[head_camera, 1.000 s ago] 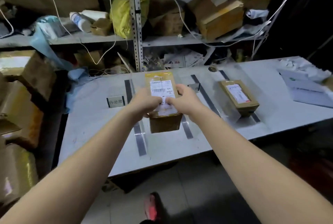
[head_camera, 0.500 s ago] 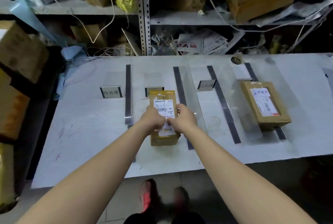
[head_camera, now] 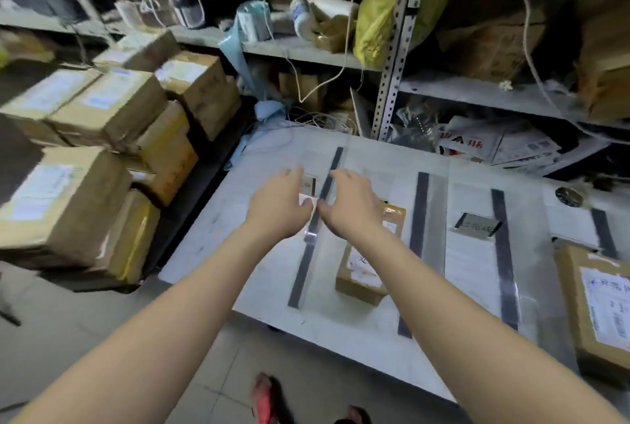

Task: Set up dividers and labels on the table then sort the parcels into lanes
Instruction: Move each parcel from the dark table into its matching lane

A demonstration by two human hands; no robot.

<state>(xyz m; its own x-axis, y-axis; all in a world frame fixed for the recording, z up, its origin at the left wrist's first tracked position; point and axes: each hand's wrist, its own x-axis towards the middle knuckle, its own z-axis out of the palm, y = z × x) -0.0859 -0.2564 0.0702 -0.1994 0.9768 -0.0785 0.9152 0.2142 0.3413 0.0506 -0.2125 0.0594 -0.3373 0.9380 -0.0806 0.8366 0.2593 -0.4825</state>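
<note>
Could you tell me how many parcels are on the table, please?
2: a small parcel in the second lane behind the right forearm, and a larger parcel at the far right.

Both hands out over white table (head_camera: 341, 331), fingers loose, nothing held: L hand (head_camera: 278, 205) & R hand (head_camera: 351, 205) either side of 1st dark divider strip (head_camera: 301, 273); contact w/ it unclear. In lane btwn that & 2nd strip (head_camera: 417, 215) lies small brown parcel (head_camera: 361, 273), label up, partly behind R forearm. Next lane: label stand (head_camera: 477, 225). Far R: bigger parcel (head_camera: 600, 307). Left of table: stacked boxes (head_camera: 102, 110).
</note>
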